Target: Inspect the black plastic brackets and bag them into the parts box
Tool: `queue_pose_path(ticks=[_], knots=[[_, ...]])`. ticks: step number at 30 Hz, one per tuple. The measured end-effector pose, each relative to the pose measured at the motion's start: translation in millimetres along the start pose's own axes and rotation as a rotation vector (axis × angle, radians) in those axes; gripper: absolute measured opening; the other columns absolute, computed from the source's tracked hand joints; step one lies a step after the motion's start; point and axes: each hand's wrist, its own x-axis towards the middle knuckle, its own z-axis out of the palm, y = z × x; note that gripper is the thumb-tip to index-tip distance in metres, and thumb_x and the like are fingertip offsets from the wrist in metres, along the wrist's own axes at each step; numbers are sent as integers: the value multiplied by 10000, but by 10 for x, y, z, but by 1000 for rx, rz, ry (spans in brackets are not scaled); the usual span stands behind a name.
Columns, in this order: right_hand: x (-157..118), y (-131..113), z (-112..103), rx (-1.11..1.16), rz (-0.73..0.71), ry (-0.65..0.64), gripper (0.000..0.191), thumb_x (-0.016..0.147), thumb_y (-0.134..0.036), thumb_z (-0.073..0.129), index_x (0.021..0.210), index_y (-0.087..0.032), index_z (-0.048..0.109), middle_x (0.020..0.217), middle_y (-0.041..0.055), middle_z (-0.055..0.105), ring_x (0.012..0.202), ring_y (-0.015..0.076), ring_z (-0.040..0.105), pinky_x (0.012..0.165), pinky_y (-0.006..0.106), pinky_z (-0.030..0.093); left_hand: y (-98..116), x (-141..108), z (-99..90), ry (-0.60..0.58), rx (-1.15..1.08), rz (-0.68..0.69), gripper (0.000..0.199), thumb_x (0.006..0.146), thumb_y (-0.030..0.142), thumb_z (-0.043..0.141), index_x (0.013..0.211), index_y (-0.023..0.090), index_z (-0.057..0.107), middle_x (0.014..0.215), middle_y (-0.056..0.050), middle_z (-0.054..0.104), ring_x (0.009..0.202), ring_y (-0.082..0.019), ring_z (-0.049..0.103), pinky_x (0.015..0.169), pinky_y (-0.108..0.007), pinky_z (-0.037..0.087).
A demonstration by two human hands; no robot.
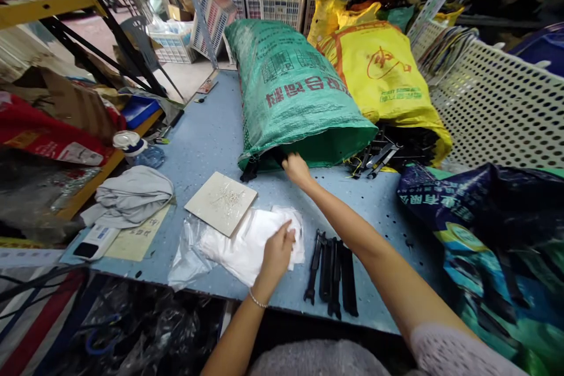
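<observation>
Green woven plastic forms the sack in the head view; at its mouth the right hand has fingers curled beside a dark piece, grip unclear. The left hand curls loosely over white plastic bags, hold unclear. Black wrenches lie nearby. Reaching into the sack seems the step, calling for a sure grip

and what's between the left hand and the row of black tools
The white packaging's edge, then a narrow bare strip of blue table, lie between the left hand and the black tools, in the head view.
</observation>
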Motion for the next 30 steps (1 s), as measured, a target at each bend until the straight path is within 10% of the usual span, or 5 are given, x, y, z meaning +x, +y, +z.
queue_pose_path(ticks=[4, 7, 17, 21, 30], knots=[[-1141, 310, 110, 74, -292, 62, 303, 1003, -289, 347, 1127, -132, 575, 1111, 169, 601, 1055, 284, 555, 936, 393, 439, 234, 453, -218, 163, -691, 10, 697, 893, 548, 571, 1477, 310, 272, 1351, -109, 557, 958, -157, 677, 818, -305, 550], [-1690, 444, 84, 255, -480, -20, 324, 1034, -361, 323, 1166, -191, 564, 1120, 116, 622, 1034, 234, 577, 901, 347, 461, 377, 447, -196, 90, -796, -2, 527, 857, 481, 639, 1301, 263, 455, 1103, -51, 639, 751, -117, 660, 667, -247, 547], [-1249, 284, -32, 499, -378, 21, 471, 1007, -530, 228, 748, -218, 470, 703, 34, 527, 672, 177, 506, 670, 312, 436, 525, -257, -180, -68, -515, 82, 605, 865, 455, 612, 1396, 258, 402, 849, 3, 609, 608, -111, 589, 532, -219, 496], [-1590, 261, -4, 681, -261, -213, 538, 1011, -574, 166, 719, -218, 445, 599, -17, 439, 542, 141, 423, 537, 265, 371, 450, -211, -192, 45, -517, 99, 473, 889, 444, 576, 1301, 228, 496, 811, 9, 602, 640, -110, 574, 577, -216, 482], [-2232, 539, 249, 106, -434, -176, 453, 1032, -473, 274, 801, -214, 566, 734, 58, 635, 659, 199, 573, 614, 298, 371, 275, -115, -195, 204, -385, 84, 353, 943, 471, 468, 1066, 183, 629, 991, -58, 675, 886, -182, 619, 815, -296, 493]])
